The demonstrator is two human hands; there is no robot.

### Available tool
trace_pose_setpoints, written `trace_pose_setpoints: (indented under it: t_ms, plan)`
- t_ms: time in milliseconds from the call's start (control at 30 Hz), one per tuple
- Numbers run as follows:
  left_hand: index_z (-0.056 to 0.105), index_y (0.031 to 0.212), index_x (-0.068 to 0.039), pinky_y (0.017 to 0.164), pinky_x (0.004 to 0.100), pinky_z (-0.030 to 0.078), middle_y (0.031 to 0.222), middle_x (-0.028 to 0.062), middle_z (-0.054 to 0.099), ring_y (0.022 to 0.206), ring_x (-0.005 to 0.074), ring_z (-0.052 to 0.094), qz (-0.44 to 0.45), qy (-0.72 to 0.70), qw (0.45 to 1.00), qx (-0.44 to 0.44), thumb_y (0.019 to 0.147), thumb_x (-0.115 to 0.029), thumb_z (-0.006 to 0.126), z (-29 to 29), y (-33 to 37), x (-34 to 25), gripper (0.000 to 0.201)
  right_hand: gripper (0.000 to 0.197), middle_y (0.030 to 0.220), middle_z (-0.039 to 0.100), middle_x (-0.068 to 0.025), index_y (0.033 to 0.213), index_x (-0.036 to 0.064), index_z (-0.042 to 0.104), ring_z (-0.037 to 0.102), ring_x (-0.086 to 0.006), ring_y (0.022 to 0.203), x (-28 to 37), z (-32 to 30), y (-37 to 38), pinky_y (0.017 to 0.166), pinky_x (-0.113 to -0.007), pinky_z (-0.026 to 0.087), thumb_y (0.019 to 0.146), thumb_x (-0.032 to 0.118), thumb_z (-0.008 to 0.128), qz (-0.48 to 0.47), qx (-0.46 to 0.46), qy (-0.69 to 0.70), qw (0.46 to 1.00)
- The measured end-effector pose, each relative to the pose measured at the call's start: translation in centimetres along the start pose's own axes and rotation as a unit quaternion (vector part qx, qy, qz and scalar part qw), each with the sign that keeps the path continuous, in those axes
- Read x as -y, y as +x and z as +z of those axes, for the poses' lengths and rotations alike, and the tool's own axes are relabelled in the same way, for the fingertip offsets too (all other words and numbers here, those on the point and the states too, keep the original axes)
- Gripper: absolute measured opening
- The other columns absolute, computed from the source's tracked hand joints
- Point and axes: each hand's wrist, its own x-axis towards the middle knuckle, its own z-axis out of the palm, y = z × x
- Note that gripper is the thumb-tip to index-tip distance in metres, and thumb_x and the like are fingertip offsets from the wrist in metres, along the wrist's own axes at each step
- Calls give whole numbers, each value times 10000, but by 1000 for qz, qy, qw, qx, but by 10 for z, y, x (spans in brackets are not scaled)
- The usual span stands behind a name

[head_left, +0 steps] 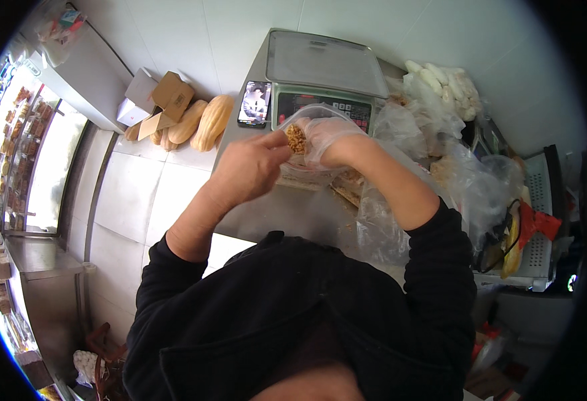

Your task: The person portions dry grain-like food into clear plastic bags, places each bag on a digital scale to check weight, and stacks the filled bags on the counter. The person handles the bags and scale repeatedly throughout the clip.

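A clear round plastic tub (329, 110) stands tilted in front of a scale (327, 63). Inside it, brown crumbly pieces of food (296, 139) show on the left side. My left hand (255, 164) is bare and closed at the tub's left edge, its fingertips gripping there. Over my right hand (330, 142) goes a thin clear plastic glove. That hand reaches into the tub beside the brown pieces; its fingers are mostly covered by the glove and tub wall, so what they do cannot be made out.
A phone (254, 104) with a lit screen leans left of the scale. Clear plastic bags (467, 194) crowd the right side, near a grey perforated crate (540, 194). Long pale squashes (211, 123) and cardboard boxes (172, 97) lie beyond the steel table (240, 217) at left.
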Motion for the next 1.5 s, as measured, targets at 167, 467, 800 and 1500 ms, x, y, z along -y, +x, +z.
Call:
trace_pose_setpoints:
  t_ms: [167,467,800,1500]
  plan:
    - [547,798,-71,627,411,492,806,63,541,796,289,597,0,-14,997,75,794,-88,545,15,4,-8,17,690,1146,608,-202,1281,55,439,588,-337,1058,-2,0,8,875,-396,468,715,373,671,68,28,1,997]
    - [540,758,-66,609,411,485,774,73,538,781,286,586,31,-45,997,55,811,-116,552,13,9,-4,74,558,1118,613,-217,1181,22,513,587,-345,1049,-11,-1,13,873,-404,470,718,298,658,-2,-28,-17,999]
    - [585,810,-85,597,386,488,806,55,568,743,275,598,42,7,998,55,807,-124,612,15,21,-4,48,434,1052,629,-218,1067,5,575,599,-349,1009,-23,8,23,840,-397,483,725,262,650,-33,-66,-26,997]
    - [630,907,-116,685,392,486,817,72,549,835,282,581,54,-45,996,47,815,-109,528,10,24,1,138,379,1041,650,-185,1023,26,646,616,-343,974,-18,-3,29,809,-389,494,709,239,653,-41,-21,-68,997]
